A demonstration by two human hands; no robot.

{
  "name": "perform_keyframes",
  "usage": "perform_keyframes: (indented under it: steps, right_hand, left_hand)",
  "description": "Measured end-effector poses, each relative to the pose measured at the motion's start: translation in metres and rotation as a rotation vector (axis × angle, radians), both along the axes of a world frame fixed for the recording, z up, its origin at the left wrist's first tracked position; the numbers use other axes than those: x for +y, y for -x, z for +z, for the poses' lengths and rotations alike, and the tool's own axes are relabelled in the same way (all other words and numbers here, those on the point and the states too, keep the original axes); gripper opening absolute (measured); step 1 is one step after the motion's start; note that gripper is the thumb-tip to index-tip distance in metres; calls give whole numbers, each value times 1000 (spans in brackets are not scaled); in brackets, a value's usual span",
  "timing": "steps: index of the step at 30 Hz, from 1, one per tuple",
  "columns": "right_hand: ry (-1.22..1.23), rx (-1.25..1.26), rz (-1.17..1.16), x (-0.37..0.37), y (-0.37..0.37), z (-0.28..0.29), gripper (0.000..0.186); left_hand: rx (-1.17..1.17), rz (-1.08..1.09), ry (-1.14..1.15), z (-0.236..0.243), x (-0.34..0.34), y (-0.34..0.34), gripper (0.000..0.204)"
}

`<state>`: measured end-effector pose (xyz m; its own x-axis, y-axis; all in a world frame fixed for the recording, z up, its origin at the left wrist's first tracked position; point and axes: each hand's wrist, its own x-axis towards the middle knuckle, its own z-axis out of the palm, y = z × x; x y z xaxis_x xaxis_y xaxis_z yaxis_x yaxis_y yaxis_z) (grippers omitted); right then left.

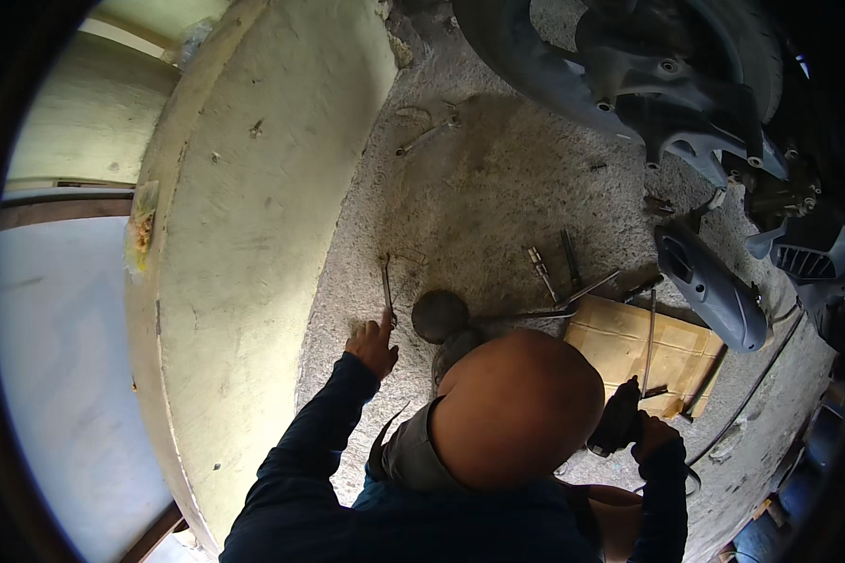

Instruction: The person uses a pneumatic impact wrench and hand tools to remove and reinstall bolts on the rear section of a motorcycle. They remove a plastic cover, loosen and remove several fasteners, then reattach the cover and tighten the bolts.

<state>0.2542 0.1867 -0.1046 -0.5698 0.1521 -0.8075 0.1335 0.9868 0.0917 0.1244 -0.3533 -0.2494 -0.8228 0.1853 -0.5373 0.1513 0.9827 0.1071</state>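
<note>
My left hand [374, 348] reaches down to the concrete floor beside the wall. Its index finger is stretched out, with the tip at the lower end of a slim metal wrench [386, 280] lying there. I see no firm grip around the wrench. At the lower right, my right hand [654, 437] is closed around a dark, corded-looking power tool [618, 418], whose narrow end points up over a flattened cardboard sheet [596, 324]. The fingers on the tool's handle are partly hidden. My bare knee [521, 408] stands between the two hands.
Metal tools, including a socket tool [541, 272] and a long bar [650, 342], lie around the cardboard. A grey plastic cover [714, 291] rests farther right. Motorcycle parts with a wheel [526, 61] fill the upper right. A pale wall [253, 253] bounds the left.
</note>
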Motion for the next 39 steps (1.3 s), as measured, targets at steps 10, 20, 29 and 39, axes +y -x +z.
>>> perform_keyframes:
  steps: [10,20,29,39]
  right_hand:
    - [22,-21,-28,-11,11,-7,44]
    - [129,53,-40,19,23,-31,48]
    - [119,77,44,31,30,-56,46]
    - [105,-54,32,21,49,-61,35]
  left_hand:
    - [-270,-588,126,-74,45,49,72]
    - [399,-29,-252,0,-13,118,17]
    - [601,-292,179,-22,-108,61,66]
    - [-200,127,113,-46,-86,-1,44]
